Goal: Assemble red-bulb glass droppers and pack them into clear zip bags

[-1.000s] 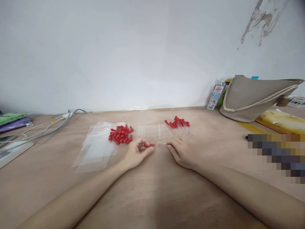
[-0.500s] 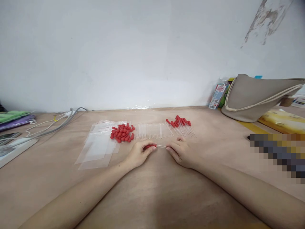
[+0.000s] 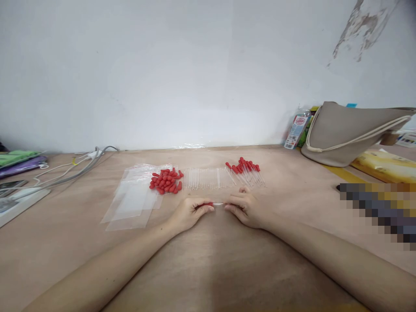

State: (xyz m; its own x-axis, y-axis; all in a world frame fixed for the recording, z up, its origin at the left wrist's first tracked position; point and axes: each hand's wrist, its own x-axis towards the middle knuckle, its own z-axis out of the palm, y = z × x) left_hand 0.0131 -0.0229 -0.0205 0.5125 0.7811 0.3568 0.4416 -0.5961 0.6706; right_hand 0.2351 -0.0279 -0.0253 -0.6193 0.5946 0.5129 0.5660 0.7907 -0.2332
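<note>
My left hand (image 3: 190, 212) is pinched on a red rubber bulb (image 3: 209, 203). My right hand (image 3: 245, 208) pinches a thin clear glass tube (image 3: 218, 203), whose end meets the bulb between the two hands. Just behind my hands lie a heap of loose red bulbs (image 3: 165, 181), a row of bare clear tubes (image 3: 206, 178) and a bunch of droppers with red bulbs fitted (image 3: 245, 171). All rest on a brown wooden table (image 3: 208, 260).
Clear plastic bags (image 3: 133, 199) lie left of the bulbs. Cables (image 3: 74, 171) and flat items sit at the far left. A beige bag (image 3: 344, 130), a bottle (image 3: 295, 130) and yellow packets (image 3: 383, 167) stand at the right by the white wall.
The bulb and the tube were apart a second ago. My hands have come together and drawn slightly nearer to me, and the tube's end now meets the bulb.
</note>
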